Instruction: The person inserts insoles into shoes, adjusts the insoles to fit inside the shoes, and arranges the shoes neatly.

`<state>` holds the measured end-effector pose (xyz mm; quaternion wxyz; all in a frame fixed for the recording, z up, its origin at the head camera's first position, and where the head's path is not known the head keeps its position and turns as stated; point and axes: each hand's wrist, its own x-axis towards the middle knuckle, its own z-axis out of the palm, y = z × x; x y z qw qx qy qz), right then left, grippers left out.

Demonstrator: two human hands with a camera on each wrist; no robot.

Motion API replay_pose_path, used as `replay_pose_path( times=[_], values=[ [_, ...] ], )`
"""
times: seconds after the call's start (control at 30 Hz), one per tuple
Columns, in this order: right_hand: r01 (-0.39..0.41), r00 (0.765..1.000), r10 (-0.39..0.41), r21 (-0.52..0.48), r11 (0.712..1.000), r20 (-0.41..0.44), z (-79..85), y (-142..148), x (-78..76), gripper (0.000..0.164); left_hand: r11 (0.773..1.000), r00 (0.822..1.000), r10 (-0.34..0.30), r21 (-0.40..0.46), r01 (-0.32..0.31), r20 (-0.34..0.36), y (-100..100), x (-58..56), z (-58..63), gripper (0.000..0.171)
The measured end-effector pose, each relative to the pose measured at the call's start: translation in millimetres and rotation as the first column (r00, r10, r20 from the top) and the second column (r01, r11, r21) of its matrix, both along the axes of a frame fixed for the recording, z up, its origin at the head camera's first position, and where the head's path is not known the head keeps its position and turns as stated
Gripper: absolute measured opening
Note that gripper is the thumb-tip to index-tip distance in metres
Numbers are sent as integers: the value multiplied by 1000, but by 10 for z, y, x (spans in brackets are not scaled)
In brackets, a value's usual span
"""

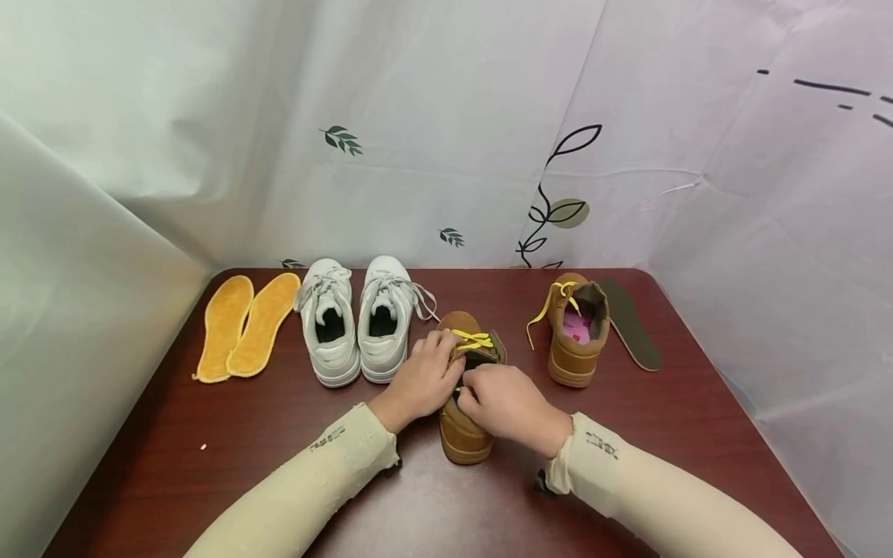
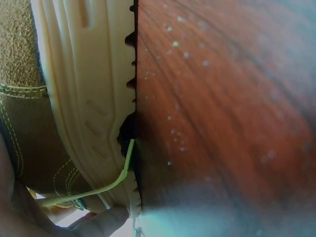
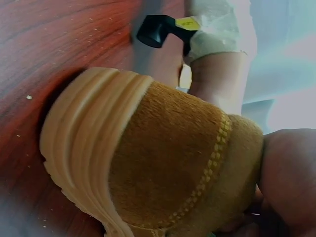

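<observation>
A brown shoe point(image 1: 463, 434) is standing upright near the middle of the table point(image 1: 279, 442), its toe pointing away from the person. The left hand point(image 1: 424, 373) is gripping its front, fingers curling round the side beside the yellow lace point(image 1: 477, 339). The right hand point(image 1: 512, 407) is reaching into the opening — whether its hidden fingertips are pinching anything, one cannot tell. The person seems to be working at an insole inside, either fitting or freeing it; the next move is probably calling for a steady left grip while the right fingers work deeper or draw back. To the right, another brown shoe point(image 1: 577, 358) is holding a pink insole point(image 1: 576, 328), with a dark insole point(image 1: 633, 325) lying beside it. Leftward, white shoes point(image 1: 335, 353) are standing near orange insoles point(image 1: 263, 325).
</observation>
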<state>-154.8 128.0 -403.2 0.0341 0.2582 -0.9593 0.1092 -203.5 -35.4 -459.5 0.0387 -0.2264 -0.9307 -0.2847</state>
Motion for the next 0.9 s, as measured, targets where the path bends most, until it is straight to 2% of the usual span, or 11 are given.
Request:
replay_pose_path(
  times=[0.13,0.27,0.43,0.6,0.7,0.83,0.9],
  values=[
    [-16,999,15,29,999,37,7,6,13,33,1000,1000,2,5,-2,0,-4,0,-10,33],
    [-80,994,75,51,995,81,42,62,36,29,1000,1000,4,0,-4,12,-11,-4,-12,34],
    [-126,984,123,18,992,129,99,175,51,20,1000,1000,6,0,-6,10,-20,-7,6,33],
    [-75,984,78,-22,997,158,122,189,29,13,1000,1000,6,9,-6,9,-13,-3,29,33],
    [-36,986,37,-11,999,161,120,159,12,15,1000,1000,-1,9,0,21,-5,-2,26,34],
    [3,983,-2,-5,1000,185,100,117,-8,9,1000,1000,10,2,-10,26,2,5,13,34],
    [25,980,-24,-2,1000,200,99,106,-8,14,1000,999,14,-1,-14,31,5,7,6,34]
  ],
)
